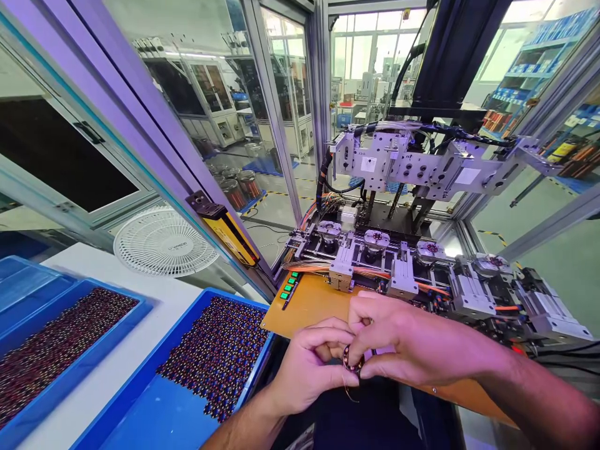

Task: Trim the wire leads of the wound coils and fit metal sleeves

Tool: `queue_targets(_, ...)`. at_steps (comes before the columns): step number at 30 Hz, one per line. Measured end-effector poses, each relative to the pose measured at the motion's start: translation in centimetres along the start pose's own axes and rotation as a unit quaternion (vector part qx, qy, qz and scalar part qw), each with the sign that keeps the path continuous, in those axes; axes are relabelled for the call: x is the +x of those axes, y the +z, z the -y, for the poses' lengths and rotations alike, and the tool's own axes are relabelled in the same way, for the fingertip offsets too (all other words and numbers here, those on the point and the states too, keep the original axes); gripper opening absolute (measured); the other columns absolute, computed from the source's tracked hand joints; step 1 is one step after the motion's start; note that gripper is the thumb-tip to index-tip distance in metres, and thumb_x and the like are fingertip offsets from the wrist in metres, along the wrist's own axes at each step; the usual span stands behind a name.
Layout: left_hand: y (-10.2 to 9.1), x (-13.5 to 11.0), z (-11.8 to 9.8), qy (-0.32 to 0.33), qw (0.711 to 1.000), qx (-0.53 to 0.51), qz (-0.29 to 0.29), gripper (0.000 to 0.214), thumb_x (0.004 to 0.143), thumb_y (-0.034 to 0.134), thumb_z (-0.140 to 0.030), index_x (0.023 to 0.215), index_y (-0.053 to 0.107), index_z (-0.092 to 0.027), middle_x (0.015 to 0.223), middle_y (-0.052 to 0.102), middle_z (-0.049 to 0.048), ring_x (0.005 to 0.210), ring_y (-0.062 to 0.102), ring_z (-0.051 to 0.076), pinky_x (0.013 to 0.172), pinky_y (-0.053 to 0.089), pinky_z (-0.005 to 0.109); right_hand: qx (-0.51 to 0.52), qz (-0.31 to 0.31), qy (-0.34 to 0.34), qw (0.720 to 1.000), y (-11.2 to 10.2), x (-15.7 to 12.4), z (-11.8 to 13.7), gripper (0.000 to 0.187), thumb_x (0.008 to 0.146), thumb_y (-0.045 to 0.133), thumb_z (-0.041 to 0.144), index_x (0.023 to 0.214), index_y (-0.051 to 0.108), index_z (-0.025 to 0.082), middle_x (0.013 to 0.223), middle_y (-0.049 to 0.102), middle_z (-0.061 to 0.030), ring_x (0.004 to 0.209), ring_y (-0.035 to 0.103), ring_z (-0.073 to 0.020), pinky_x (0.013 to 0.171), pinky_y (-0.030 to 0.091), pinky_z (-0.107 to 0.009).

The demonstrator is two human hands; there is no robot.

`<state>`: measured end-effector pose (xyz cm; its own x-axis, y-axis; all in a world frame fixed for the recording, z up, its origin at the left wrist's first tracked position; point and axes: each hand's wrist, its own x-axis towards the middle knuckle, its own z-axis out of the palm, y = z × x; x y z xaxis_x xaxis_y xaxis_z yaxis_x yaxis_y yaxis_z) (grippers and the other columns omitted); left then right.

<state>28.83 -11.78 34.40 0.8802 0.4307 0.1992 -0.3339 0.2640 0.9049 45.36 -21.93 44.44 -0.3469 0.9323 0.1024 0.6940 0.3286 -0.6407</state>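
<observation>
Between both hands, just in front of the orange-yellow panel (309,312), is a small round motor stator (351,359) wound with copper wire. A loose wire end hangs below it. My left hand (314,362) is closed on its left side, thumb below and fingers above. My right hand (394,337) pinches its right side with thumb and fingertips, hiding part of it. Beyond my hands, a row of machine fixtures holds round parts, among them one fixture (376,239) near the middle.
At left, a blue tray (126,390) holds many similar small wound parts, with a second filled tray (140,306) beside it. A white fan (166,242) stands behind them. Green buttons (289,285) sit on the panel's left. Metal tooling (422,165) hangs above the fixtures; a yellow sensor bar (229,234) lines the frame.
</observation>
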Motion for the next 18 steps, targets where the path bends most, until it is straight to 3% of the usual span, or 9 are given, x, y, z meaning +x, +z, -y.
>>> queue_targets(3,0.0,-0.1,0.0,-0.023,0.999,-0.027,-0.014,0.034,0.055,0.093,-0.022,0.087,0.081,-0.022,0.085,0.071,0.0042,0.076,0.067,0.017,0.070,0.054,0.027,0.027,-0.019,-0.012,0.999,0.2,0.2,-0.2,0.004,0.083,0.074,0.013,0.084,0.073,0.017,0.079,0.054,-0.0003,0.080,0.054,-0.0135,0.071,0.042,-0.024)
queue_targets(7,-0.1,-0.1,0.1,-0.035,0.995,-0.085,-0.031,0.036,0.054,0.093,-0.020,0.088,0.081,-0.023,0.087,0.069,0.0030,0.070,0.065,0.013,0.064,0.053,0.023,0.037,-0.103,-0.025,0.994,0.9,-0.3,-0.2,0.008,0.089,0.067,0.014,0.083,0.071,0.017,0.080,0.058,-0.0023,0.077,0.055,-0.0133,0.070,0.043,-0.024)
queue_targets(12,-0.2,0.1,0.2,0.004,0.995,-0.091,-0.049,0.036,0.053,0.094,-0.018,0.086,0.080,-0.023,0.085,0.065,0.0009,0.069,0.064,0.010,0.064,0.051,0.020,-0.005,-0.223,-0.045,0.974,2.8,-1.2,-0.5,0.010,0.093,0.062,0.015,0.085,0.068,0.014,0.081,0.059,-0.0044,0.076,0.053,-0.0142,0.069,0.041,-0.027)
queue_targets(18,0.2,0.4,0.0,0.062,0.995,-0.032,-0.065,0.034,0.055,0.093,-0.016,0.085,0.078,-0.022,0.087,0.066,0.0018,0.072,0.065,0.012,0.068,0.054,0.023,-0.015,-0.297,-0.037,0.954,4.7,-1.8,-0.9,0.011,0.094,0.057,0.013,0.087,0.065,0.015,0.079,0.060,-0.0046,0.076,0.052,-0.0157,0.066,0.042,-0.029)
